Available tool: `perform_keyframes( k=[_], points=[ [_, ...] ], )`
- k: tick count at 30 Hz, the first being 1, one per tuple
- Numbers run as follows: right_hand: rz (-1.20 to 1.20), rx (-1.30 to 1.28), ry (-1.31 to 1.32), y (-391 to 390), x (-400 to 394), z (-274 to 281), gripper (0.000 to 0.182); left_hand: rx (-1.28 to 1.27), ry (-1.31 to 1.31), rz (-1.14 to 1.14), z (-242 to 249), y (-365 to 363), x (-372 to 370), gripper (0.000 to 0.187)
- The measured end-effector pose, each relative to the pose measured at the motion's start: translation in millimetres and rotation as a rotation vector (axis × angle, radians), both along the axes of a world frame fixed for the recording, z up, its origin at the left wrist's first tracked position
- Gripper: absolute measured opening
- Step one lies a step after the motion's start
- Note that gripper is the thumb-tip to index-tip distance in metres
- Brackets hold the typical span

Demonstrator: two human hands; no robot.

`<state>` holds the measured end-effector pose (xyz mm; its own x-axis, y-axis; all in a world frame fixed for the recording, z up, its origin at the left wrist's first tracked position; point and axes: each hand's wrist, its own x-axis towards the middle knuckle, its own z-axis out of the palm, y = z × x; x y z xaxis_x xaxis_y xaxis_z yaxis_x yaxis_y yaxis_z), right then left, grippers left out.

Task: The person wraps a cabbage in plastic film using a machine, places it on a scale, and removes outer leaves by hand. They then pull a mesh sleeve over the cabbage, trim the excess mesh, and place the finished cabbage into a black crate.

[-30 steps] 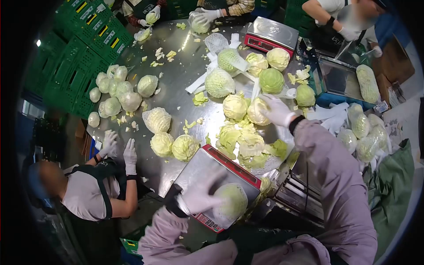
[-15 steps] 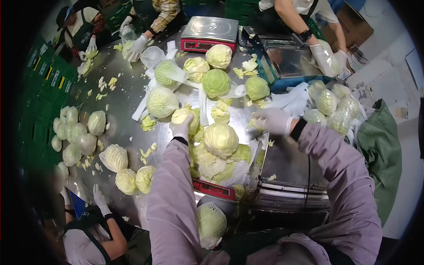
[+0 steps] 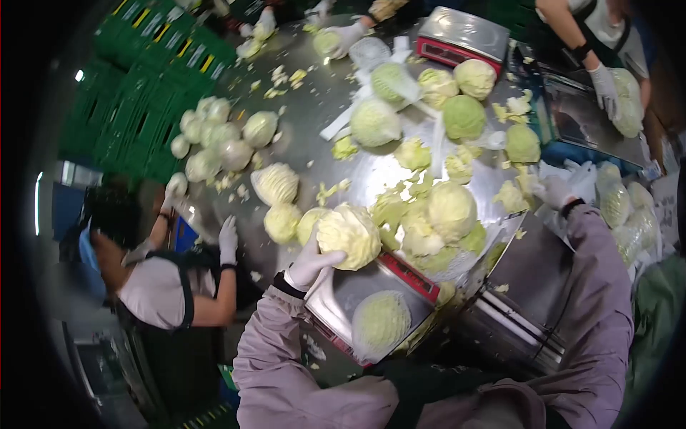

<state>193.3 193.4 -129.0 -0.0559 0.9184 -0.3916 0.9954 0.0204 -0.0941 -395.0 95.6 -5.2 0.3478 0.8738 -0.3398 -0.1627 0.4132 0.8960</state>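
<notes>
My left hand, in a white glove, holds a pale cabbage above the left edge of the near scale. A netted cabbage rests on that scale's metal plate. My right hand, also gloved, is at the right, beside loose pale leaves; its fingers are blurred. Between my hands a trimmed cabbage sits on a heap of leaves. Behind it stand a greener cabbage and a netted cabbage.
A second scale stands at the back. Wrapped cabbages lie at the left, others at the right. A metal machine is near my right arm. Co-workers stand left, behind and at the back right. Green crates are stacked at the left.
The view has turned left. My left hand has moved nearer to me and over the near scale, with a cabbage in it. My right hand remains at the right, near the leaves.
</notes>
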Motion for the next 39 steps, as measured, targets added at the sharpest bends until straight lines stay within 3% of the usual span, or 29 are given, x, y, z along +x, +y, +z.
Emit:
perform_keyframes(
  k=[1,2,3,5,6,7,8,9,10,12,13,14,15,16,18,19,21,22,23,24,26,30,32,33,34,36,37,38,39],
  points=[
    [0.006,0.038,0.149,-6,-7,28,0.034,0.044,0.117,0.027,0,-16,-12,0.101],
    [0.060,0.271,0.226,-15,-11,47,0.029,0.056,0.186,0.072,10,-35,-12,0.105],
    [0.091,0.300,0.172,-22,-31,97,0.032,0.069,0.250,0.083,2,-52,-20,0.106],
    [0.136,0.649,0.377,-37,-44,136,0.046,0.077,0.314,0.107,-17,-85,-36,0.108],
    [0.060,0.588,0.817,-43,-38,153,0.048,0.107,0.370,0.097,-25,-96,-39,0.109],
    [-0.123,0.719,1.110,-62,-81,196,0.051,0.137,0.424,0.088,-32,-106,-41,0.110],
    [-0.049,0.924,1.015,-73,-96,228,0.055,0.142,0.417,0.104,-41,-115,-42,0.110],
    [-0.161,0.995,0.921,-87,-99,253,0.061,0.140,0.411,0.133,-49,-121,-43,0.110],
    [-0.170,0.828,1.356,-104,-98,267,0.071,0.141,0.403,0.162,-52,-127,-43,0.111],
    [-0.255,0.688,1.737,-130,-92,289,0.072,0.146,0.343,0.187,-37,-133,-41,0.109],
    [-0.112,0.603,1.811,-138,-84,280,0.070,0.015,0.301,0.208,-21,-136,-38,0.107],
    [0.328,0.275,1.937,-152,-111,286,0.053,-0.115,0.259,0.225,-9,-142,-36,0.105],
    [-0.008,-0.012,2.244,-159,-103,274,0.041,-0.028,0.352,0.281,-3,-149,-32,0.088],
    [-0.386,-0.334,2.483,-166,-95,253,0.030,-0.017,0.341,0.289,-6,-156,-31,0.088],
    [-0.608,-0.060,2.314,-196,-149,200,0.017,0.630,0.911,0.445,-17,-170,-26,0.068],
    [-0.777,0.081,2.091,-213,-184,174,0.011,0.574,0.585,0.550,-8,-180,-7,0.050],
    [-1.033,0.093,1.570,-243,-264,120,0.008,0.547,0.309,0.354,20,-205,29,0.049],
    [-0.556,-0.250,1.803,-285,-305,190,0.010,0.622,0.267,0.234,43,-217,45,0.055],
    [-0.242,-0.094,1.441,-299,-328,196,0.012,0.638,0.285,0.083,41,-226,56,0.065],
    [0.191,0.178,1.351,-306,-346,190,0.013,0.493,0.042,0.011,46,-236,67,0.072],
    [0.092,0.437,1.268,-324,-374,205,0.007,0.408,-0.209,0.217,37,-249,83,0.056],
    [0.324,0.623,1.016,-323,-361,191,0.010,0.200,-0.232,0.142,25,-270,64,0.029],
    [-0.430,0.024,1.538,-325,-355,175,0.016,0.464,-0.052,0.345,17,-272,63,0.014],
    [-0.438,-0.190,1.851,-321,-346,156,0.026,0.413,-0.053,0.386,16,-273,62,0.014],
    [-0.433,-0.193,1.846,-323,-350,168,0.026,0.261,-0.030,0.290,16,-275,54,0.017],
    [0.206,-0.162,1.302,-331,-362,203,0.037,-0.083,-0.653,0.416,32,-271,51,0.022],
    [-0.078,-0.650,1.439,-327,-337,135,0.052,-0.258,-0.936,0.393,27,-268,42,0.026],
    [-0.614,-1.325,1.936,-326,-345,170,0.058,-0.281,-1.121,0.244,22,-261,29,0.030],
    [-0.206,-1.181,1.743,-318,-344,179,0.057,-0.377,-1.265,0.167,20,-260,21,0.031]
  ],
)
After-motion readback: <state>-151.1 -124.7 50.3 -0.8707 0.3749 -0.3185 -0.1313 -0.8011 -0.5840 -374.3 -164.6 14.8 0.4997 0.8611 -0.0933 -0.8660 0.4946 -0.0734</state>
